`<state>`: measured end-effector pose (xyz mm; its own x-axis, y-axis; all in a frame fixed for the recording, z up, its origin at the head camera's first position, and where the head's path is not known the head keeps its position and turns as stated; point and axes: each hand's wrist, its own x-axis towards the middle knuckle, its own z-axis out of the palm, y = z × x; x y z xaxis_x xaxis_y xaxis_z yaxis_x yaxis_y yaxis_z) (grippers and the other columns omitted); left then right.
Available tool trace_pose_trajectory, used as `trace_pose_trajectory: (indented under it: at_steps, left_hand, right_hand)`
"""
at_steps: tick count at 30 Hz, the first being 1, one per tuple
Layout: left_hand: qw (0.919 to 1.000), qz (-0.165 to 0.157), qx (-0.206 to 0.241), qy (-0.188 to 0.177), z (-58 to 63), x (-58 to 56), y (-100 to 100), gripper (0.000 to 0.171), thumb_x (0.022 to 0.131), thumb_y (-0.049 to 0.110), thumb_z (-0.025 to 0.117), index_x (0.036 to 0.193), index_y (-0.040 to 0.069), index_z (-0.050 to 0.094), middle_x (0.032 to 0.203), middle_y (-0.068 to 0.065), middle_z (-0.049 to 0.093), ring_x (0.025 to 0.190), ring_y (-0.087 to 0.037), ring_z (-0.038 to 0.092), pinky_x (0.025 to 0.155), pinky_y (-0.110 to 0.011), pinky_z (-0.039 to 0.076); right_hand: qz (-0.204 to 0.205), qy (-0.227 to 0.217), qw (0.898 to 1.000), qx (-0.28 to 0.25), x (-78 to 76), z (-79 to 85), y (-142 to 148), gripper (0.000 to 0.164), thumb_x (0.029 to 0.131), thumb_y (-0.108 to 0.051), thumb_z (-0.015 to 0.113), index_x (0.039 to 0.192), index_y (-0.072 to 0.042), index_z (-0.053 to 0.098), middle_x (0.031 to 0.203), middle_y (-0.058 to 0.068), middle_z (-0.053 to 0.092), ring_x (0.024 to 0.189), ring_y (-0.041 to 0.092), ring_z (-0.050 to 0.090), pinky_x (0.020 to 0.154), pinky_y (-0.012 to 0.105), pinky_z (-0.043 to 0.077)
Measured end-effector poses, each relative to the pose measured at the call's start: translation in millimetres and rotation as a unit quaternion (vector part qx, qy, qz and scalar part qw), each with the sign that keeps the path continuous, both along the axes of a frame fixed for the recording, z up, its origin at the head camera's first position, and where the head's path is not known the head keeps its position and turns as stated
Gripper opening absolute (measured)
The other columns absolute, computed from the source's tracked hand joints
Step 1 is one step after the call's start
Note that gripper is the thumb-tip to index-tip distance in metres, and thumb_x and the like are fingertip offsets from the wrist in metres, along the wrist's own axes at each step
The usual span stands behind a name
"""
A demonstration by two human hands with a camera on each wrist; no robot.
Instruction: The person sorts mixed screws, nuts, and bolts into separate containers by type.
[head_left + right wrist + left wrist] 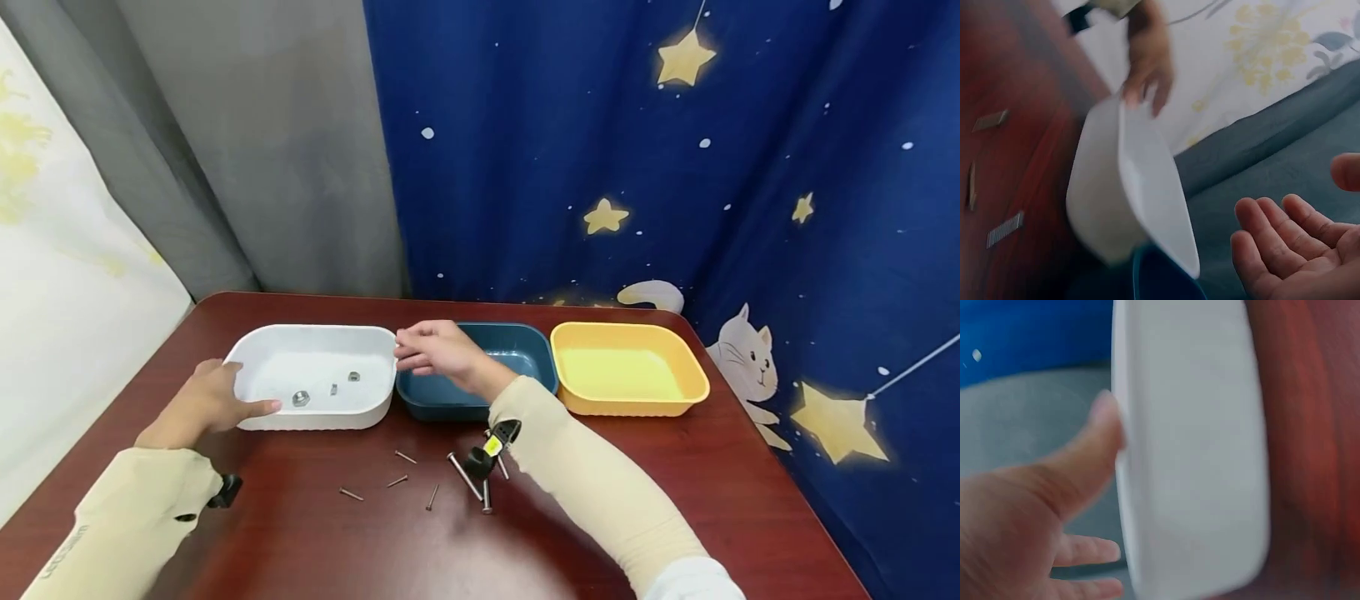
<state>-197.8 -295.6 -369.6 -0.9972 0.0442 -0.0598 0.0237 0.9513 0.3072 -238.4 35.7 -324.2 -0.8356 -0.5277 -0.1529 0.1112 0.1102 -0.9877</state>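
Observation:
My left hand (210,400) is at the left end of a white plastic bin (330,420), thumb lying along its front rim and the other fingers spread over the end. The left wrist view shows the thumb (1100,425) touching the rim with straight fingers beyond. Inside that bin lie a metal hex nut (301,398) and two smaller metal pieces (354,377). My right hand (442,354) hovers over the left part of a dark blue bin (450,412), its fingertips close to the white bin's right rim. In the right wrist view its loosely bent fingers (1279,244) hold nothing.
To the right stands a yellow bin (630,407), in a row with the other two. Several screws (465,477) of different lengths lie on the brown table (315,550) before the bins, some partly behind the right wrist strap. Curtains (525,167) hang behind the table.

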Motion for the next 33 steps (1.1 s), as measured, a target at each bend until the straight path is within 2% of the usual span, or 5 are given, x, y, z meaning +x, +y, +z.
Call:
trace_pose_trajectory:
  at_steps: [4, 12, 24, 28, 33]
  left_hand:
    - [0.9967, -0.029, 0.013, 0.074, 13.9, -1.8, 23.8, 0.084, 0.082, 0.041, 0.075, 0.126, -0.023, 0.044, 0.124, -0.043, 0.045, 0.113, -0.055, 0.042, 0.095, -0.065, 0.036]
    - [0.9767, -0.140, 0.056, 0.153, 34.2, -1.7, 86.1, 0.057, 0.086, 0.030, 0.074, 0.124, -0.010, 0.059, 0.121, -0.030, 0.059, 0.115, -0.046, 0.053, 0.096, -0.058, 0.041]
    - [0.9372, -0.267, 0.060, 0.216, 6.2, 6.6, 147.4, 0.038, 0.084, 0.023, 0.077, 0.110, -0.003, 0.069, 0.106, -0.016, 0.069, 0.100, -0.031, 0.065, 0.088, -0.047, 0.051]
    - [0.9247, -0.292, 0.060, 0.237, -1.7, 9.7, 157.3, 0.034, 0.083, 0.022, 0.078, 0.106, -0.002, 0.070, 0.103, -0.014, 0.069, 0.096, -0.028, 0.066, 0.086, -0.044, 0.053]
    - [0.9248, -0.300, 0.054, 0.228, -10.8, 11.3, 165.1, 0.029, 0.083, 0.021, 0.077, 0.103, 0.000, 0.072, 0.103, -0.012, 0.069, 0.096, -0.027, 0.066, 0.085, -0.043, 0.053]
  right_hand:
    - [0.009, 0.131, 0.985, 0.112, 4.7, -2.9, 19.6, 0.028, 0.099, -0.020, 0.057, 0.117, 0.001, 0.062, 0.111, 0.019, 0.067, 0.097, 0.023, 0.068, 0.085, 0.035, 0.053]
    - [0.019, 0.324, 0.910, 0.260, 16.2, -18.3, 55.1, 0.020, 0.093, -0.024, 0.064, 0.106, -0.009, 0.068, 0.091, -0.003, 0.067, 0.082, 0.007, 0.061, 0.076, 0.024, 0.050]
    - [0.024, 0.508, 0.790, 0.344, 55.9, -61.2, 88.5, 0.013, 0.090, -0.021, 0.067, 0.098, -0.010, 0.069, 0.070, -0.010, 0.059, 0.060, 0.001, 0.053, 0.057, 0.022, 0.048]
    - [0.042, 0.499, 0.778, 0.380, 66.0, -77.2, 95.7, 0.013, 0.090, -0.024, 0.067, 0.097, -0.013, 0.068, 0.070, -0.009, 0.058, 0.062, 0.002, 0.052, 0.054, 0.020, 0.045]
    - [0.074, 0.462, 0.793, 0.390, 72.8, -92.6, 100.5, 0.011, 0.088, -0.026, 0.070, 0.094, -0.016, 0.068, 0.075, -0.009, 0.059, 0.068, 0.003, 0.053, 0.058, 0.019, 0.045]
